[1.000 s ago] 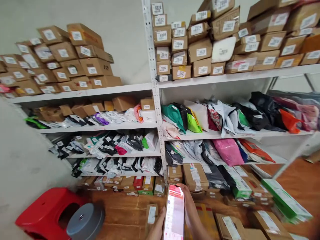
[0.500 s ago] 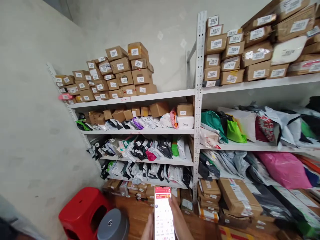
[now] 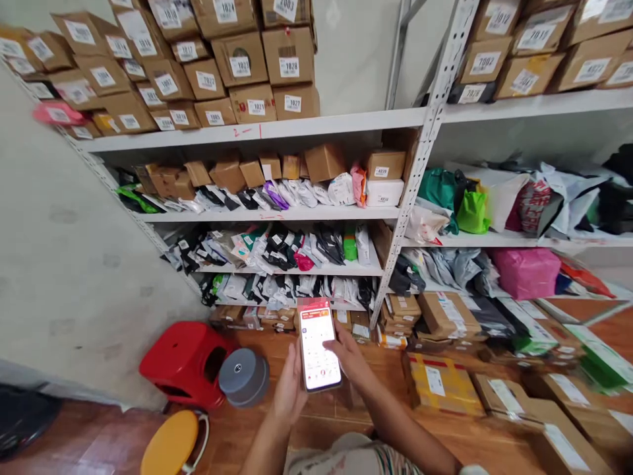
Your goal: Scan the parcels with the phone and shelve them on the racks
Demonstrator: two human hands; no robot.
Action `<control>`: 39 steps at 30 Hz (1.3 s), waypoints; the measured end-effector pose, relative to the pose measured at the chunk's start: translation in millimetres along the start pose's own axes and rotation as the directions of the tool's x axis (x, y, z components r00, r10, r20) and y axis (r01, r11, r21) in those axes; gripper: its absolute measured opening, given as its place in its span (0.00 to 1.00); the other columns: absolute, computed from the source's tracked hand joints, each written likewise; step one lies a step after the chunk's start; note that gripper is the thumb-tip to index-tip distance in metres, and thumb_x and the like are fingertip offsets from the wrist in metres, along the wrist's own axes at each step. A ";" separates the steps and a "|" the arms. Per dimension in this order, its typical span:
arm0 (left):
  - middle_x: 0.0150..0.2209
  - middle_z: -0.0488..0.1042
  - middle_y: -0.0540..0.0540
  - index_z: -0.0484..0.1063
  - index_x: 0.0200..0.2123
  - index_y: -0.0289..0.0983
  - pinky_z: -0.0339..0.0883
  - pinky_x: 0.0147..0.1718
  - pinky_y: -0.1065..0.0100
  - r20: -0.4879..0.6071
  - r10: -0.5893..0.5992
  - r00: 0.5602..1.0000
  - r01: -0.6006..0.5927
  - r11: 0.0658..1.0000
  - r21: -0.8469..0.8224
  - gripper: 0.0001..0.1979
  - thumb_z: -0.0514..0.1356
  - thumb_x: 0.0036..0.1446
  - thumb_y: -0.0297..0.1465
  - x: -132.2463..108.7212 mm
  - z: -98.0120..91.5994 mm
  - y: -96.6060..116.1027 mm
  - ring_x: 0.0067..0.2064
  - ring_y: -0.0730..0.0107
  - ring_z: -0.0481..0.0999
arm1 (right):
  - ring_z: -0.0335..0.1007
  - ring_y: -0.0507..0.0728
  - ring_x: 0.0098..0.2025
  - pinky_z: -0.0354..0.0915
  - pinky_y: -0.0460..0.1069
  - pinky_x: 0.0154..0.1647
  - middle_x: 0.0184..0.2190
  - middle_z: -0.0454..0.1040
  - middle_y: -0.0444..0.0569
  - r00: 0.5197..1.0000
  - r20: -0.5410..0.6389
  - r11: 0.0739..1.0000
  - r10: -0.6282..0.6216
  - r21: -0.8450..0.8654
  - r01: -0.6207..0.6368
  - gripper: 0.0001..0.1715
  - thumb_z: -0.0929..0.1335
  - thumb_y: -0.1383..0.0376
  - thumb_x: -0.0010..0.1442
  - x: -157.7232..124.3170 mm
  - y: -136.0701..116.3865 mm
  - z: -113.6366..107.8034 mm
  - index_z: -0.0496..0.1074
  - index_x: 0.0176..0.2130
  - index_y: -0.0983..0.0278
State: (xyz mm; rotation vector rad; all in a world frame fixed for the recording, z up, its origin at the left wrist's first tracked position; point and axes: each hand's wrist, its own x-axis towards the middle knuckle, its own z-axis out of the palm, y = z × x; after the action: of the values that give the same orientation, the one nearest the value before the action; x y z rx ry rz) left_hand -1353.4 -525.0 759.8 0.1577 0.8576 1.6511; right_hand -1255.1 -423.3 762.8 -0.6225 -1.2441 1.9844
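A smartphone (image 3: 319, 346) with a lit red-and-white screen is held in front of me, low in the middle of the view. My left hand (image 3: 291, 386) grips its left edge from below, the fingers mostly hidden behind it. On the other side, my right hand (image 3: 349, 356) is at the phone's right edge, with the thumb over the screen and the other fingers behind. Beyond the phone stands a white shelf rack (image 3: 341, 124) loaded with labelled boxes and bagged parcels.
A red plastic stool (image 3: 182, 359), a grey round stool (image 3: 244, 379) and a yellow-topped stool (image 3: 171, 443) stand at the left. On the floor at the right lie several cartons, among them a yellow-taped box (image 3: 442, 386). A pink parcel (image 3: 527, 272) rests on the right rack.
The view has tilted downward, so the shelves sit higher and more floor shows. More of the phone and both forearms are visible. My right thumb now lies over the screen.
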 end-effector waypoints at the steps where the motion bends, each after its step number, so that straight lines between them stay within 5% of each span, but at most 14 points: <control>1: 0.62 0.66 0.41 0.49 0.69 0.44 0.63 0.58 0.52 0.003 -0.001 1.000 0.001 1.000 0.012 0.37 0.54 0.61 0.49 0.1 -0.2 2.2 0.62 0.50 0.65 | 0.71 0.63 0.42 0.65 0.53 0.41 0.41 0.77 0.48 1.000 -0.009 1.000 -0.008 -0.013 0.008 0.25 0.70 0.63 0.47 1.9 2.0 1.6 0.70 0.47 0.61; 12: 0.61 0.68 0.38 0.54 0.67 0.43 0.68 0.53 0.54 0.068 -0.041 0.997 0.036 0.997 0.067 0.42 0.61 0.54 0.52 11.7 -5.4 19.4 0.61 0.46 0.67 | 0.72 0.65 0.40 0.66 0.57 0.42 0.38 0.77 0.52 0.987 -0.059 0.983 -0.147 -0.116 0.140 0.19 0.69 0.64 0.48 26.9 3.4 20.6 0.72 0.43 0.63; 21: 0.59 0.69 0.38 0.46 0.69 0.44 0.74 0.45 0.55 0.108 -0.050 0.993 0.029 0.982 0.188 0.38 0.54 0.61 0.50 8.6 8.6 30.7 0.56 0.48 0.72 | 0.71 0.59 0.33 0.65 0.50 0.32 0.34 0.77 0.47 0.993 -0.099 0.997 -0.059 -0.056 0.054 0.18 0.68 0.59 0.53 34.5 -5.9 20.9 0.71 0.43 0.63; 28: 0.63 0.65 0.39 0.48 0.69 0.43 0.71 0.50 0.55 0.099 0.019 0.995 -0.038 0.982 0.188 0.38 0.54 0.60 0.50 16.5 3.9 27.1 0.61 0.47 0.66 | 0.71 0.62 0.38 0.67 0.53 0.40 0.38 0.76 0.49 0.987 -0.106 0.980 -0.125 -0.168 0.106 0.21 0.69 0.60 0.55 35.5 -5.6 22.8 0.69 0.49 0.61; 32: 0.62 0.65 0.41 0.47 0.69 0.45 0.72 0.48 0.55 0.101 -0.036 0.994 0.018 0.984 0.176 0.36 0.52 0.62 0.49 15.0 3.6 31.0 0.59 0.48 0.68 | 0.64 0.64 0.56 0.59 0.58 0.58 0.53 0.69 0.53 0.967 -0.061 0.945 -0.246 -0.235 0.226 0.29 0.64 0.57 0.64 24.1 -5.0 16.6 0.58 0.63 0.59; 35: 0.60 0.69 0.40 0.45 0.70 0.45 0.73 0.46 0.54 0.104 -0.059 0.993 0.042 0.986 0.164 0.37 0.51 0.63 0.49 12.6 5.0 36.0 0.56 0.49 0.71 | 0.47 0.66 0.66 0.44 0.62 0.66 0.65 0.54 0.53 0.877 0.097 0.758 -0.471 -0.465 0.458 0.33 0.62 0.54 0.66 11.2 -6.3 6.0 0.54 0.67 0.57; 39: 0.60 0.68 0.39 0.46 0.69 0.41 0.72 0.48 0.54 0.065 -0.015 0.998 0.006 0.991 0.131 0.36 0.51 0.63 0.48 12.6 7.1 39.1 0.56 0.49 0.71 | 0.44 0.72 0.65 0.44 0.69 0.63 0.69 0.45 0.47 0.706 0.384 0.343 -0.594 -0.674 0.655 0.26 0.60 0.51 0.66 2.4 -4.8 -7.1 0.67 0.60 0.51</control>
State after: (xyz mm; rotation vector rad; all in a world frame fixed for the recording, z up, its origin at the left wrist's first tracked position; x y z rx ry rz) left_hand -1384.3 -511.3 784.3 0.2972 0.9151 1.5717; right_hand -1250.2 -416.0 764.0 -0.3367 -2.0322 0.7292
